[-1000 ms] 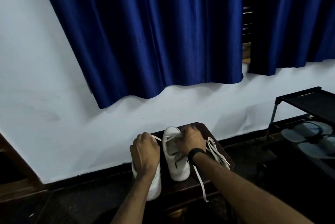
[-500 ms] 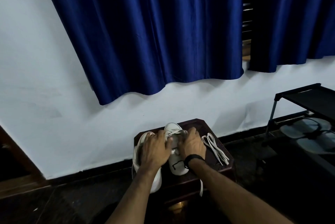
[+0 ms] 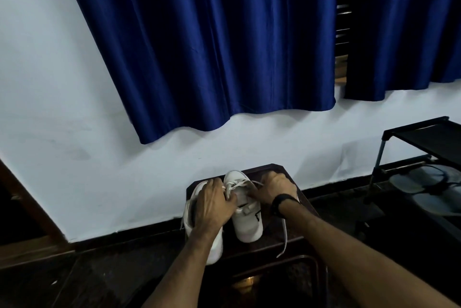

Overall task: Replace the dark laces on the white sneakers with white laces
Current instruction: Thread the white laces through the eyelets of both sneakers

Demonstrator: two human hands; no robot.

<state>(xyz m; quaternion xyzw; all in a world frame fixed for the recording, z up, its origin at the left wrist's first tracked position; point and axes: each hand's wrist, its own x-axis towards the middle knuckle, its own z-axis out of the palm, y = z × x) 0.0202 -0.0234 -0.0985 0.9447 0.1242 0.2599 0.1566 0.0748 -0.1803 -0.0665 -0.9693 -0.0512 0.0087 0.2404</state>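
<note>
Two white sneakers stand side by side on a small dark wooden stool (image 3: 303,204). The right sneaker (image 3: 247,223) has a white lace (image 3: 238,184) crossing its upper eyelets, and a short bit of dark lace shows low on its side. My left hand (image 3: 212,205) lies over the left sneaker (image 3: 215,245) and pinches the white lace at the right sneaker's left edge. My right hand (image 3: 270,189), with a black wristband, grips the lace on the other side. A loose white lace end (image 3: 284,238) hangs over the stool's front edge.
The stool stands against a white wall with a black skirting, under blue curtains (image 3: 212,45). A black shoe rack (image 3: 424,138) with grey sandals (image 3: 424,183) stands at the right. The floor around is dark.
Both hands have closed in on the right sneaker's upper eyelets, then my right hand drew outward to the right with the lace. The spare lace bundle at the stool's right is now hidden behind my right hand.
</note>
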